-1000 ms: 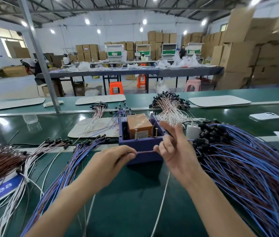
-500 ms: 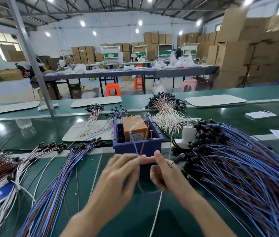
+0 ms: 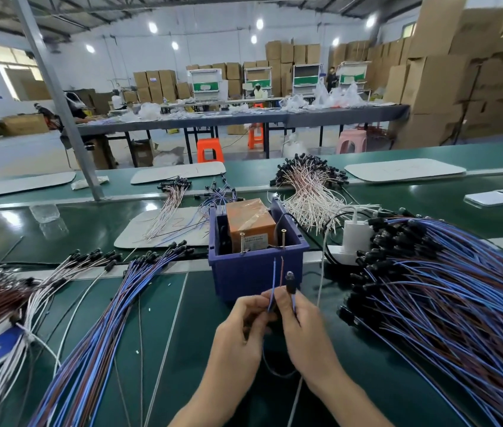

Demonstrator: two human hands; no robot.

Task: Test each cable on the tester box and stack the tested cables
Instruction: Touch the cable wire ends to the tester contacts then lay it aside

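Observation:
The tester box (image 3: pixel 256 272) is a blue plastic bin holding an orange block, with two metal pins standing at its near rim. Just in front of it my left hand (image 3: pixel 241 331) pinches the two bare wire ends of a blue and brown cable (image 3: pixel 272 291), which point up below the pins without touching them. My right hand (image 3: pixel 305 331) grips the same cable's black plug end upright beside them. A big pile of blue and brown cables (image 3: pixel 447 303) lies at the right. A row of blue cables (image 3: pixel 102 318) lies spread at the left.
White and brown cable bundles (image 3: pixel 0 297) lie at the far left. A white cable pile (image 3: pixel 311 192) sits behind the box. A white charger on a power strip (image 3: pixel 354 238) stands right of the box, and a phone (image 3: pixel 496 197) lies far right.
Both hands have drawn back a little from the box's pins toward me and come together. The cable's wire ends now stand upright below the pins, with the plug raised beside them.

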